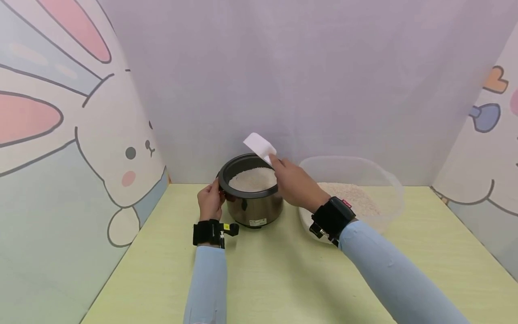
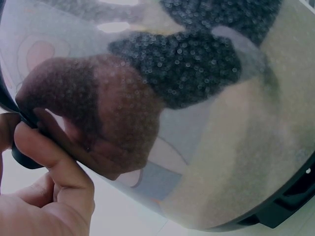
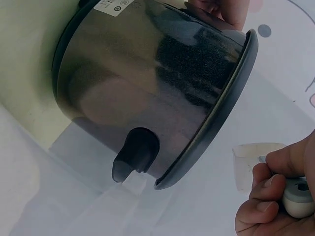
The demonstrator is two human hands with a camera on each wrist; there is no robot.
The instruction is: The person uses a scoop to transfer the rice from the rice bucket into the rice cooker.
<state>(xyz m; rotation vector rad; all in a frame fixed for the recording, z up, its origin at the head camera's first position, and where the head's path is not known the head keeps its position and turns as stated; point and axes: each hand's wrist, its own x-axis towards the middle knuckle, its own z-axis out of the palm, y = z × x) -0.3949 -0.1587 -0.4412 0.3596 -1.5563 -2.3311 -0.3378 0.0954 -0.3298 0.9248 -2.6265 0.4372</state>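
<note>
A rice cooker [image 1: 254,208] with a shiny metal body and dark rim stands upright near the back wall, pale rice-like grains [image 1: 252,179] inside. My left hand [image 1: 209,201] holds it at its left side; the left wrist view shows thumb and fingers pinching a black side handle [image 2: 25,153]. Above the rim's right part, my right hand [image 1: 298,185] grips a white scoop [image 1: 259,145] by its handle. The scoop is tilted, its head over the cooker's back edge. In the right wrist view, fingers [image 3: 261,212] curl round the scoop's handle end.
To the right, a large translucent tub [image 1: 344,161] holds more pale grains [image 1: 350,198], partly behind my right wrist. Both stand on a light yellow-green table [image 1: 267,279]. A plain backdrop [image 1: 283,81] rises behind, with cartoon-printed panels [image 1: 101,135] at the sides.
</note>
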